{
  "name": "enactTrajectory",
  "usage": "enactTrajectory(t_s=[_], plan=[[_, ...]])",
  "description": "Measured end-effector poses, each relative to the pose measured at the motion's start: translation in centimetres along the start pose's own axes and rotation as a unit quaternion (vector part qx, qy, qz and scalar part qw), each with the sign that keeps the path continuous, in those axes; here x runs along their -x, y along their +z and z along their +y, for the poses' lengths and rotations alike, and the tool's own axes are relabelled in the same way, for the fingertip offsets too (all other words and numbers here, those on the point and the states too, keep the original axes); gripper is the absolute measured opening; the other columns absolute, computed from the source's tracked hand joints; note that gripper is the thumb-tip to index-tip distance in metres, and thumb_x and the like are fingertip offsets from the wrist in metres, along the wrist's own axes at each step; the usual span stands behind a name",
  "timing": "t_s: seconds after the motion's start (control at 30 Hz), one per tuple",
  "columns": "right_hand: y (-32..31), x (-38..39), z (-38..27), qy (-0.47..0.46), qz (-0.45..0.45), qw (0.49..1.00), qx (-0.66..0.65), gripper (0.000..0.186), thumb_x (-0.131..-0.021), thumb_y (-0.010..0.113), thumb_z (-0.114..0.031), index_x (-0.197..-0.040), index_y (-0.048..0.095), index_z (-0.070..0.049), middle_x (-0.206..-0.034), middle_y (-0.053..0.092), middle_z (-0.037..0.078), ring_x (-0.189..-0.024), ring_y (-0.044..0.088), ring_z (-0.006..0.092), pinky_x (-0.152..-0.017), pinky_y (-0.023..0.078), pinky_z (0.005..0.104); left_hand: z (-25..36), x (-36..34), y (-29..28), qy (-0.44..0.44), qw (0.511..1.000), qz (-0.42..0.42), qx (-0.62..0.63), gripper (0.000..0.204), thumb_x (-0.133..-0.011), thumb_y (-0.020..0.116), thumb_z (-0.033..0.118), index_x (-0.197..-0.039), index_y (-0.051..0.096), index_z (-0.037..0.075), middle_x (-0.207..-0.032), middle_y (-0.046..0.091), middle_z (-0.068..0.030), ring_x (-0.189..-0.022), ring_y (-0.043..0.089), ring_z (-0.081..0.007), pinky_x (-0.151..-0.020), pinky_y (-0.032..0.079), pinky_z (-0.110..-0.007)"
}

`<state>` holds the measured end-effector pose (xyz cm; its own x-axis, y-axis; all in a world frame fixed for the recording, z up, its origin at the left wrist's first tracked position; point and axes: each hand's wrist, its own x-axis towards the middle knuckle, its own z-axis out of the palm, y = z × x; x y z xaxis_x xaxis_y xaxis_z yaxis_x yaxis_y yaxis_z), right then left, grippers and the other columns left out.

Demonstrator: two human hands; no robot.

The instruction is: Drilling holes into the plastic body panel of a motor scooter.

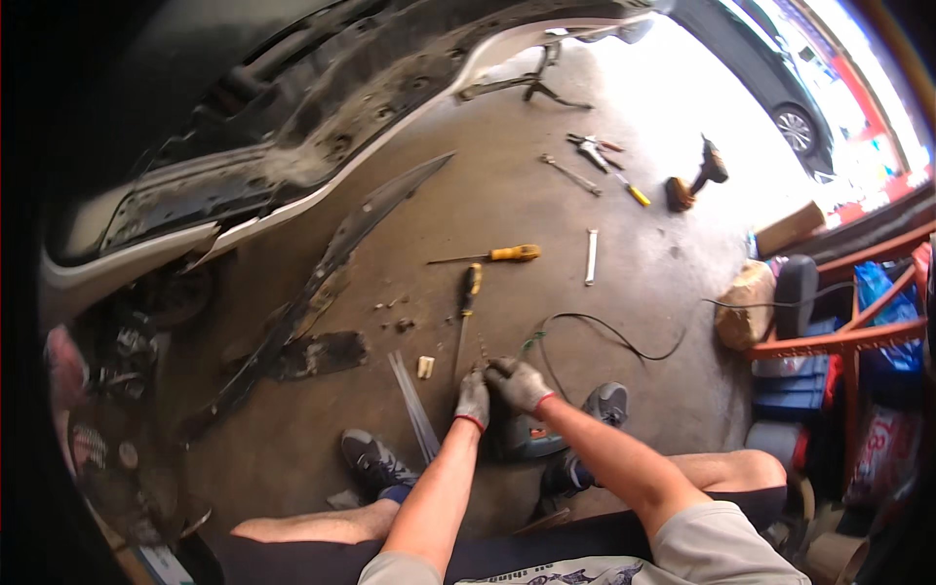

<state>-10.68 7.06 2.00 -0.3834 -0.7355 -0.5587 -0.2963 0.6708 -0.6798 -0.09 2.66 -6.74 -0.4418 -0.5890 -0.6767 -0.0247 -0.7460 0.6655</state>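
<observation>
Along the far left, a car [390, 102] is stretching. Near me, a teal tool [532, 439] is lying between my shoes [372, 460]. My gloved left hand [473, 398] and right hand [521, 384] are meeting just beyond it, fingers bending at a thin rod's [482, 348] near end; whether either is closing on it, I cannot tell.

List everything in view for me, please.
car bodywork: 1, white, upper left
parked car: 1, dark, upper right
trim strip: 1, black, left
screwdrivers: 2, yellow and black, centre
pliers: 1 or 2, silver, upper right
slim tool: 1, yellow handle, beside pliers
wrenches: 2, silver, upper right
drill: 1, orange, right
small bits: several, dark, centre
blocks: 2, cream, centre
cable: 1, dark, right
device: 1, teal, below centre
rack: 1, orange, far right
shoes: 2, grey, below centre
left fingers, right fingers: 2 hands, whitish gloves, centre
</observation>
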Motion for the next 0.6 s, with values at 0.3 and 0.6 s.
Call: enactTrajectory(t_s=[0.3,0.6], plan=[[-4.5,-1.1,0.3,-0.043,0.02,0.998,-0.033,0.03,-0.094,0.058,-0.03,-0.105,0.067,-0.003,-0.101,0.069,0.014,-0.091,0.066,0.0239,-0.083,0.05,0.0335,-0.4,0.3,-0.4,0.063,0.971,-0.03,-0.229,0.06,-0.099,0.038,0.055,-0.123,0.06,0.005,-0.117,0.065,-0.0234,-0.113,0.06,-0.0393,-0.095,0.046,-0.045],[-6.3,-2.5,-0.5,-0.022,0.183,0.94,0.286,0.042,-0.09,0.059,-0.025,-0.131,0.059,-0.016,-0.126,0.064,0.015,-0.118,0.06,0.0334,-0.101,0.048,0.0407,2.6,5.1,0.1,0.027,0.947,0.046,-0.318,0.063,-0.096,0.045,0.057,-0.132,0.05,0.005,-0.119,0.062,-0.0266,-0.115,0.059,-0.0426,-0.095,0.046,-0.048]])
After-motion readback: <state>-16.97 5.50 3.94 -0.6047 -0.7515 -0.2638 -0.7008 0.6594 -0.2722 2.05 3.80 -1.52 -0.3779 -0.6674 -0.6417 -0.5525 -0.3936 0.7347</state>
